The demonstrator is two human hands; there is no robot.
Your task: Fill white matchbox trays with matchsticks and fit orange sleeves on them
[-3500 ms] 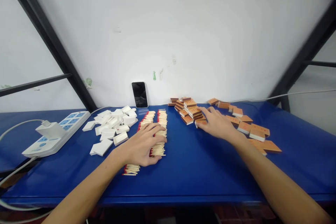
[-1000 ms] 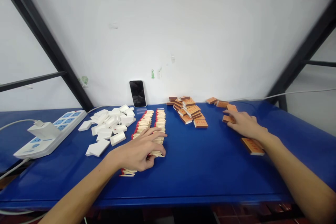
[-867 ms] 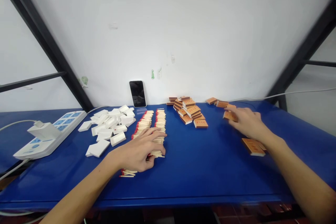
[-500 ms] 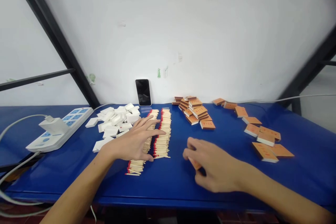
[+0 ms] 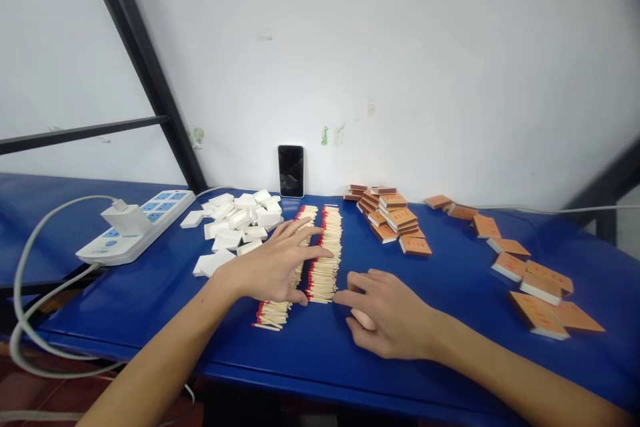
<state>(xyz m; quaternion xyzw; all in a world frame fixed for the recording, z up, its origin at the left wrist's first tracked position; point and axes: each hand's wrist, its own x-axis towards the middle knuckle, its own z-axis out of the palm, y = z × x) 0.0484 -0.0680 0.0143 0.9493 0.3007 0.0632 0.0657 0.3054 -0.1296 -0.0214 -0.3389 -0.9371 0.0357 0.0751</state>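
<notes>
My left hand point(image 5: 273, 267) lies open, fingers stretched flat over two long rows of red-tipped matchsticks point(image 5: 331, 240) on the blue table point(image 5: 450, 293). My right hand point(image 5: 387, 317) rests just right of the rows' near end, fingers curled over a small orange matchbox that is almost hidden under the palm. Its index fingertip touches the nearest matches. A pile of white inner trays point(image 5: 240, 227) lies left of the matches. A stack of orange matchboxes point(image 5: 395, 217) stands to their right.
More orange matchboxes point(image 5: 530, 280) lie scattered at the right. A white power strip point(image 5: 135, 230) with a plugged adapter and cables point(image 5: 30, 267) sits at the left. A black phone point(image 5: 291, 170) leans on the white wall. A black frame bar point(image 5: 145, 73) slants at the left.
My right hand reached to the scattered orange boxes at the right, then came back to the near end of the matches with one box under it. My left hand opened flat on the matches.
</notes>
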